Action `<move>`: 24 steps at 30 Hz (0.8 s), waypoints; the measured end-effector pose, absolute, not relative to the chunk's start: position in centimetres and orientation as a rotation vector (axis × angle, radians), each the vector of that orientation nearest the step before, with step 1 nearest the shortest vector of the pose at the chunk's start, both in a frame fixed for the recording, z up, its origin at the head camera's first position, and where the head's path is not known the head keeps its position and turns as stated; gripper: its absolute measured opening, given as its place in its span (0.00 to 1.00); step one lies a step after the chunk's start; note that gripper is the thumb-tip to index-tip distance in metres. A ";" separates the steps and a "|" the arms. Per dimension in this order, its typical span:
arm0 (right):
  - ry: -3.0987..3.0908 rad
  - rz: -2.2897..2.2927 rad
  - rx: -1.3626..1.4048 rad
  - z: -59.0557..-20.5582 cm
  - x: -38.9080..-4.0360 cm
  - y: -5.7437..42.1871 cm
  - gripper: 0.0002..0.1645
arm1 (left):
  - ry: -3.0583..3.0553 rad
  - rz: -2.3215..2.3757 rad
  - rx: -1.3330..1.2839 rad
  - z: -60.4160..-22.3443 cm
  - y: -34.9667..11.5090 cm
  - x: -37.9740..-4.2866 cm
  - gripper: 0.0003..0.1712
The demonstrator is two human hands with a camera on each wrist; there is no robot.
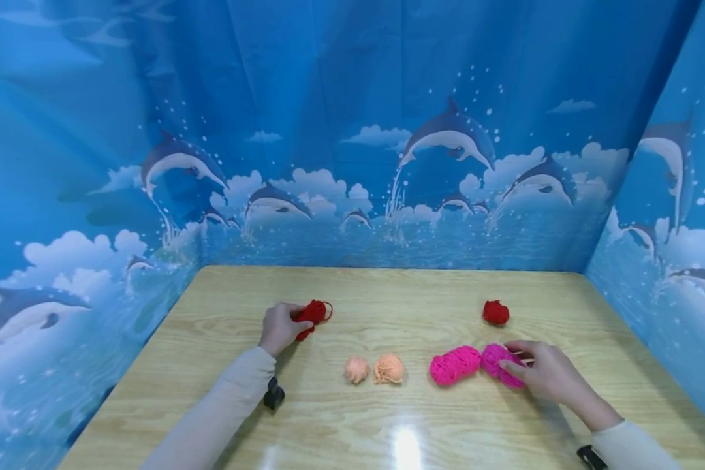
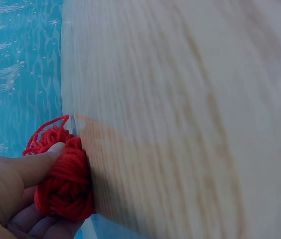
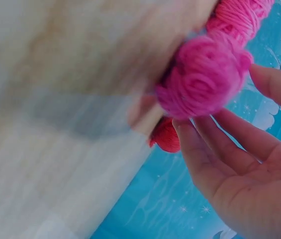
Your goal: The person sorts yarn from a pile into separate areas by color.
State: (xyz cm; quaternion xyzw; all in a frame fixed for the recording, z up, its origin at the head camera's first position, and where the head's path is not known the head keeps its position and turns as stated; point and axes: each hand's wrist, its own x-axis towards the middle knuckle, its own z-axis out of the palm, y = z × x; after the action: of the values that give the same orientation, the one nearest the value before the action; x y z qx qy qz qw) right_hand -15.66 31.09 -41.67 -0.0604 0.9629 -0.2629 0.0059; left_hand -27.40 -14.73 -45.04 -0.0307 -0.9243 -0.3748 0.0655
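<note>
My left hand [image 1: 282, 328] grips a red yarn skein [image 1: 314, 313] at the left of the table, thumb on its top side and fingers beneath. A loose strand loops from the skein's far end, also plain on the red yarn [image 2: 64, 179] in the left wrist view. At the right, my right hand [image 1: 545, 371] holds a purplish-pink yarn ball [image 1: 501, 364] between thumb and fingers; the ball [image 3: 205, 74] appears close up in the right wrist view. Its left end touches a bright pink yarn skein [image 1: 455, 365].
Two peach yarn balls [image 1: 390, 369] sit side by side mid-table. A small red yarn ball [image 1: 496, 313] lies farther back on the right. The wood-grain table [image 1: 388, 294] meets blue dolphin-print curtains [image 1: 341, 130] at the back and sides.
</note>
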 end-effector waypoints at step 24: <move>3.023 -0.927 -0.307 -38.6 -19.6 32.7 0.31 | -2.765 -1.147 -0.110 -45.1 -15.0 -27.2 0.22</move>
State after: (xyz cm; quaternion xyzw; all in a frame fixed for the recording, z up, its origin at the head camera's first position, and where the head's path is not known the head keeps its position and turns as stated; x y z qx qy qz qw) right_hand -19.63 32.66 -38.63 -0.0965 0.9514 -0.2919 -0.0175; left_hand -27.20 -15.04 -45.10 -0.0366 -0.9206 -0.3820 0.0731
